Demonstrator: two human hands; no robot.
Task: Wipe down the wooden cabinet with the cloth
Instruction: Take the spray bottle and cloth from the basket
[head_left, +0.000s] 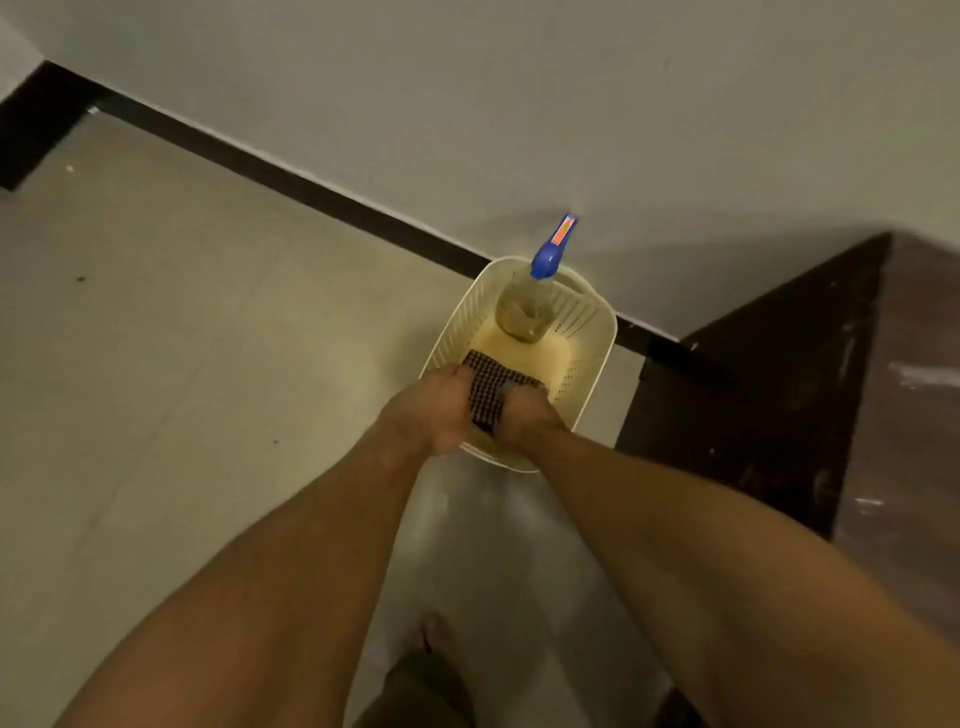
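Note:
A dark checked cloth (488, 387) lies in the near end of a cream plastic basket (592, 358) on the floor. Both arms reach down into the basket. My left hand (423, 415) grips the cloth's left edge and my right hand (524, 415) grips its right side, fingers closed over the fabric. The dark wooden cabinet (769, 395) stands just right of the basket, its scuffed top (914, 415) showing at the right edge.
A spray bottle with a blue trigger head (550, 249) and yellowish liquid (524, 312) stands in the basket's far end. A black skirting (311, 195) runs along the grey wall. My bare foot (434, 631) stands on the pale tiled floor (182, 364).

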